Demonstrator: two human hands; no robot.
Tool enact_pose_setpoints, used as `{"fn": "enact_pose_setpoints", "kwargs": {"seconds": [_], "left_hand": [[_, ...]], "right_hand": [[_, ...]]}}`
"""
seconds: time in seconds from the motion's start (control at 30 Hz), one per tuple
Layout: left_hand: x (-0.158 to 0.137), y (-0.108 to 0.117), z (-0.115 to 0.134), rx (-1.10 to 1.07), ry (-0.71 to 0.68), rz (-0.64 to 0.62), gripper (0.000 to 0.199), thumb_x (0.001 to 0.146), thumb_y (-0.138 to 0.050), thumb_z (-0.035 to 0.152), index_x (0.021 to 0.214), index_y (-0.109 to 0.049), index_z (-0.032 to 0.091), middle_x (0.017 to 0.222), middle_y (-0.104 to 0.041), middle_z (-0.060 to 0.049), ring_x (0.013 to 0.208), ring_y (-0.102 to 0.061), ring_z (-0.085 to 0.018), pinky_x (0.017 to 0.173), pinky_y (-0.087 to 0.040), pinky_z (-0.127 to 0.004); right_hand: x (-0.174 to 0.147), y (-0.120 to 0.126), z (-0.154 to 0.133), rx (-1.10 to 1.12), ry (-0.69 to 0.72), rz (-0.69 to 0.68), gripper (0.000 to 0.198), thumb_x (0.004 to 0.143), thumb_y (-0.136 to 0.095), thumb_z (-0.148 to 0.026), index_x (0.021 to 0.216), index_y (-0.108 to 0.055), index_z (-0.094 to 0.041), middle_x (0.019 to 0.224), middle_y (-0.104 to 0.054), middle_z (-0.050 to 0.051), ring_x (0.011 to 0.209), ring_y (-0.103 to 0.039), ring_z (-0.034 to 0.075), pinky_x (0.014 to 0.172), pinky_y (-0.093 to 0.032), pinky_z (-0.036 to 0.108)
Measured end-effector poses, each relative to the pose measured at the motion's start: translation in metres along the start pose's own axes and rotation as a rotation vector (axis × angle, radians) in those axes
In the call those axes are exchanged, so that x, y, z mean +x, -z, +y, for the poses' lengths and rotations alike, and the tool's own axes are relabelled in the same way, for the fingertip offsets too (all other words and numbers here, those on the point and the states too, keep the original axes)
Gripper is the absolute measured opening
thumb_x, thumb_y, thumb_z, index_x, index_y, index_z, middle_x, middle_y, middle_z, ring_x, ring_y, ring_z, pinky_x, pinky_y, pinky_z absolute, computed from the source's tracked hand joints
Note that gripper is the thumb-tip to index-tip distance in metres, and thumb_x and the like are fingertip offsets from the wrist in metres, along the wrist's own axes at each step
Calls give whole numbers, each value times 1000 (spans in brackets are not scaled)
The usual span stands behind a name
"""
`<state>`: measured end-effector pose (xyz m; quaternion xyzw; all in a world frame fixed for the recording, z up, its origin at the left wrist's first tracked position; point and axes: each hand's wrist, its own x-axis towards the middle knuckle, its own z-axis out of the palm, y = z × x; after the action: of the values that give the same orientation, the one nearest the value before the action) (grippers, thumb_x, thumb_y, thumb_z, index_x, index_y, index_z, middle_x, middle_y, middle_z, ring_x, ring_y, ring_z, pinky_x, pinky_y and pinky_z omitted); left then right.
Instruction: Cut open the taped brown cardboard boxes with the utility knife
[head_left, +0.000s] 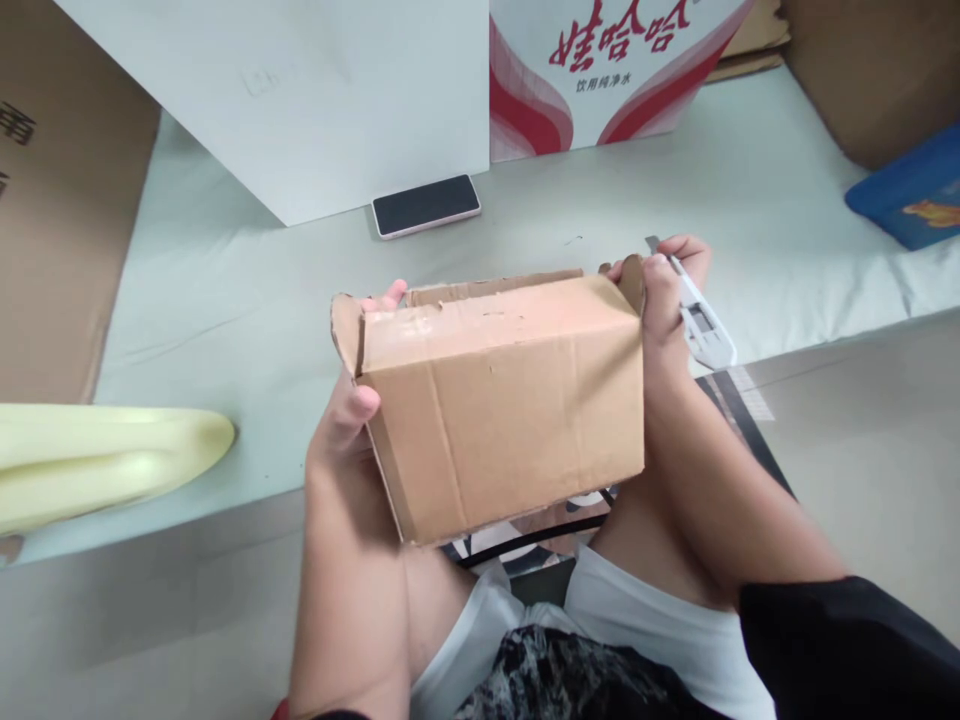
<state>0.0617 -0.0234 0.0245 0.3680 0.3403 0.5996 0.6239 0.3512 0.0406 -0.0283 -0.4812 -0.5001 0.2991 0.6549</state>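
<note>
A brown cardboard box (pixel 510 410) is held up over my lap, tilted a little, with small end flaps standing out at both upper corners. My left hand (pixel 346 415) grips its left end, thumb on the near side and fingertips showing behind the top edge. At the right end, my right hand (pixel 664 300) is closed on the box's corner flap. That same hand also keeps a white utility knife (pixel 705 330), its short metal blade pointing up and away from me. The inside of the box cannot be seen.
Beyond the box, a phone (pixel 426 207) lies on the pale green tabletop (pixel 300 270). Behind it stand a white box (pixel 360 100) and a red-and-white carton (pixel 592 80). A yellow-green object (pixel 112 460) sits left, a large carton (pixel 60 200) far left, a blue item (pixel 911 190) right.
</note>
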Motion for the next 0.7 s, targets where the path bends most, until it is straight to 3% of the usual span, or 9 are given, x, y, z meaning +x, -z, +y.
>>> {"fn": "enact_pose_setpoints", "kwargs": {"seconds": [0.07, 0.17, 0.23, 0.33, 0.43, 0.53, 0.63, 0.7], "left_hand": [[2, 4, 4, 32, 46, 71, 63, 50, -97, 43, 107, -70, 35, 153, -59, 1, 157, -40, -33, 118, -50, -47], [8, 3, 12, 5, 28, 231, 38, 61, -85, 35, 94, -67, 30, 131, -70, 0, 133, -62, -28, 105, -58, -41], [13, 0, 16, -24, -13, 318, 23, 70, -74, 40, 85, -64, 27, 109, -73, 0, 107, -70, -23, 88, -62, -37], [18, -2, 19, -68, -66, 424, 26, 82, -60, 49, 79, -60, 24, 87, -68, 1, 81, -67, -18, 68, -58, -31], [24, 2, 18, -122, -126, 475, 28, 87, -53, 48, 77, -57, 22, 82, -64, 1, 79, -64, -17, 68, -55, -28], [30, 7, 15, -139, -189, 466, 26, 82, -51, 45, 77, -57, 20, 81, -63, -1, 81, -63, -17, 71, -54, -28], [33, 6, 12, -115, -209, 425, 29, 83, -48, 46, 82, -59, 19, 83, -66, -3, 85, -66, -20, 71, -53, -29], [31, 3, 8, -106, -196, 398, 30, 88, -47, 46, 85, -61, 19, 88, -68, -4, 89, -68, -22, 75, -54, -30]], "right_hand": [[-6, -5, -7, -1, -60, 43, 32, 96, -62, -53, 111, -40, -35, 96, -73, 0, 97, -76, 26, 87, -59, 50], [-12, -7, -12, -72, -72, 79, 31, 97, -61, -53, 116, -44, -34, 118, -76, 2, 121, -71, 28, 102, -52, 54], [-12, -5, -10, -81, -65, 66, 30, 101, -55, -55, 120, -46, -34, 119, -76, 2, 119, -73, 26, 101, -53, 52], [-11, -5, -8, -19, -49, 13, 29, 103, -51, -58, 120, -48, -35, 103, -77, 0, 101, -77, 23, 94, -57, 48], [-13, -8, -16, -11, -13, -104, 29, 102, -56, -58, 115, -48, -33, 99, -77, 1, 101, -77, 23, 99, -57, 49], [-17, -14, -28, -72, 14, -208, 35, 97, -64, -58, 111, -45, -32, 115, -76, 6, 118, -73, 27, 106, -52, 55], [-19, -17, -34, -94, 67, -190, 43, 92, -71, -58, 110, -41, -33, 136, -67, 9, 140, -61, 31, 112, -46, 57], [-20, -17, -33, -117, 106, -173, 48, 89, -76, -56, 111, -40, -33, 139, -63, 9, 147, -55, 32, 116, -43, 59]]}}
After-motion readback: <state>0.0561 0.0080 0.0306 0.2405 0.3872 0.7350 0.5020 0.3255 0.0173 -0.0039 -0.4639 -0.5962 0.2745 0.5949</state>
